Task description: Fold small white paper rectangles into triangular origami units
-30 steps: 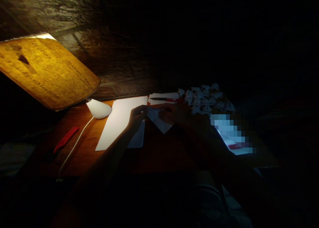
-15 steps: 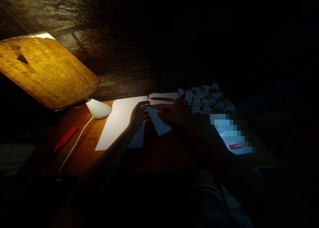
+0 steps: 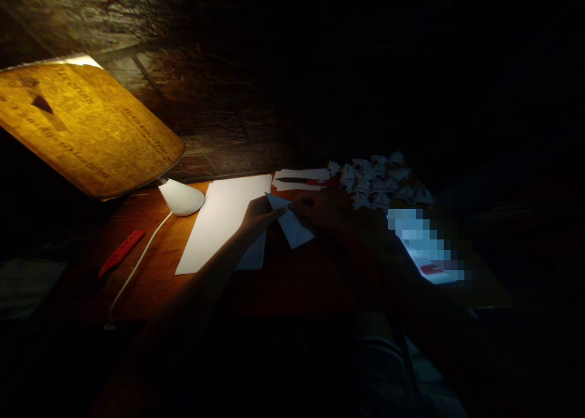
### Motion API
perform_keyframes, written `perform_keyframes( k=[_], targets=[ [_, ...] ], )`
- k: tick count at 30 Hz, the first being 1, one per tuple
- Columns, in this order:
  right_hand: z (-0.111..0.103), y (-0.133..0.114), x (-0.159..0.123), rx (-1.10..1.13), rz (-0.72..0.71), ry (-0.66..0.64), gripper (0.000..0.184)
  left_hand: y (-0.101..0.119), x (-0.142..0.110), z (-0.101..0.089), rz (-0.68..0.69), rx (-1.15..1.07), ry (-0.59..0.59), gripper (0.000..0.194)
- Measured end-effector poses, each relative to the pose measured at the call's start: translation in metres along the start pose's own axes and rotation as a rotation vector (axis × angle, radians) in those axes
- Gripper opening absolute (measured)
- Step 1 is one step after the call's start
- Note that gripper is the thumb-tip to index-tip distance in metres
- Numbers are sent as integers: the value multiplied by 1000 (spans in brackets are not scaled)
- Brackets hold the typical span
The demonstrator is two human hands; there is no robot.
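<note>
In dim lamplight a small folded white paper piece lies on the wooden table between my hands. My left hand pinches its left edge with closed fingers. My right hand presses down on its upper right part, fingers bent together. Behind the left hand lie larger white sheets.
A heap of several small folded white paper pieces sits at the back right. A knife with a red handle rests on white paper behind my hands. A white lamp base with its cord, a newspaper-covered shade and a red tool are at left.
The paper piece went from an open, wider shape to a narrower fold. My left hand shifted slightly right and closed on its edge; my right hand stayed on it.
</note>
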State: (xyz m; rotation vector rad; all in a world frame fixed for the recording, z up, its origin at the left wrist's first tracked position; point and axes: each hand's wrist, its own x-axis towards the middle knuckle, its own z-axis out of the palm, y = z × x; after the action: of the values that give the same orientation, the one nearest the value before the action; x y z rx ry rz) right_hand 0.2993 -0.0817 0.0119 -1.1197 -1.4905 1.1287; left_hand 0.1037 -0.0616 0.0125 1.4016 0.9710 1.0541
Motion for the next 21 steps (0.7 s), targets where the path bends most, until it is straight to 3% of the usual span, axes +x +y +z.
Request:
perform_keyframes(
  k=[4, 14, 21],
  targets=[
    [1, 1, 1, 1, 10, -18, 23, -2, 1, -2, -12, 4, 77, 52],
    [2, 0, 1, -25, 6, -38, 16, 6, -3, 1, 18, 55, 74, 48],
    [2, -2, 3, -56, 46, -54, 20, 4, -4, 3, -36, -71, 148, 57]
  ],
)
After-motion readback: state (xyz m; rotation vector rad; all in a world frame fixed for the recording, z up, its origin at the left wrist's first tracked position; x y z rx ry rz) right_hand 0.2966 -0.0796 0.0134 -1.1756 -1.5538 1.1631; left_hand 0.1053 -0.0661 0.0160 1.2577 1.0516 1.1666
